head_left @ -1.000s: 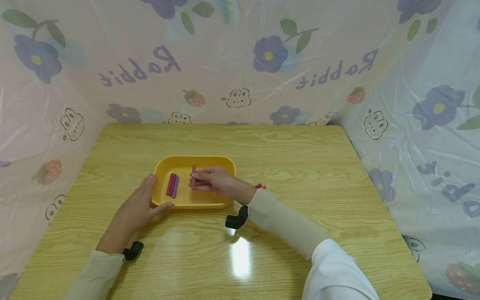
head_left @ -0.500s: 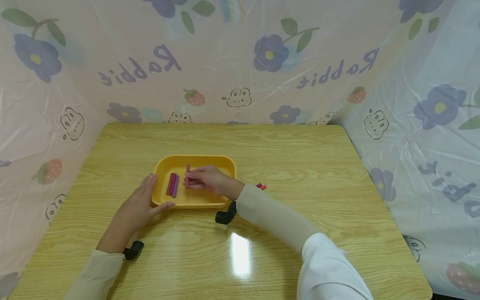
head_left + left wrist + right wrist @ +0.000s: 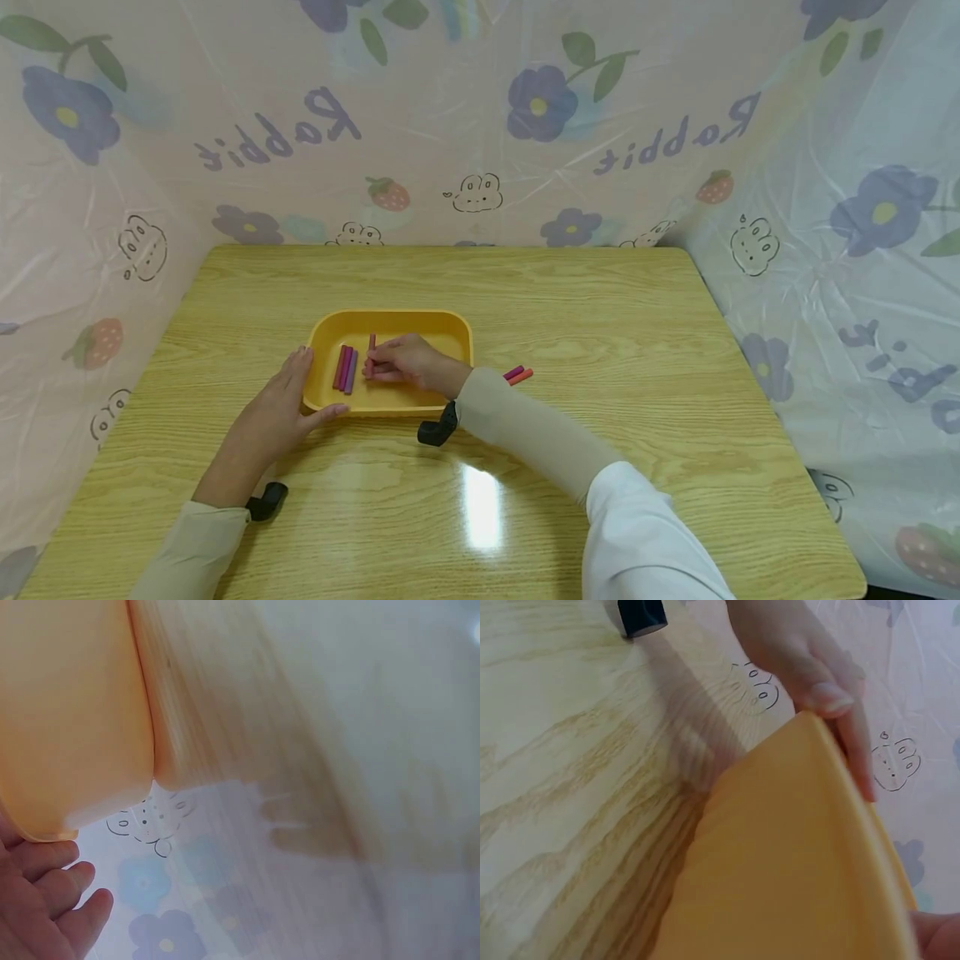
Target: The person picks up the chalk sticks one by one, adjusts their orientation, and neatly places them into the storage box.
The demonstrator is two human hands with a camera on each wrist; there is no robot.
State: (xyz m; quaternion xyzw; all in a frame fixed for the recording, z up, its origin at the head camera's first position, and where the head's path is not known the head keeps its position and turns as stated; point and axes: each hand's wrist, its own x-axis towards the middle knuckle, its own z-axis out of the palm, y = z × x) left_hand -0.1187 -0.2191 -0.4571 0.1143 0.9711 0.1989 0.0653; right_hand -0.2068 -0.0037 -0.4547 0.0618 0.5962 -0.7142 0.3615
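Your right hand pinches a pink stick over the yellow tray, your left hand straight-fingered against it; crowding could scatter the three sticks inside.

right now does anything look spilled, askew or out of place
Nothing looks spilled. The lettering on the backdrop oddly reads backwards, and two sticks lie outside the tray, while three others lie side by side inside.

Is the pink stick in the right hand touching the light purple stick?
Apart. The head view shows a bare strip of yellow tray between the pink stick, held in the right hand, and the light purple stick.
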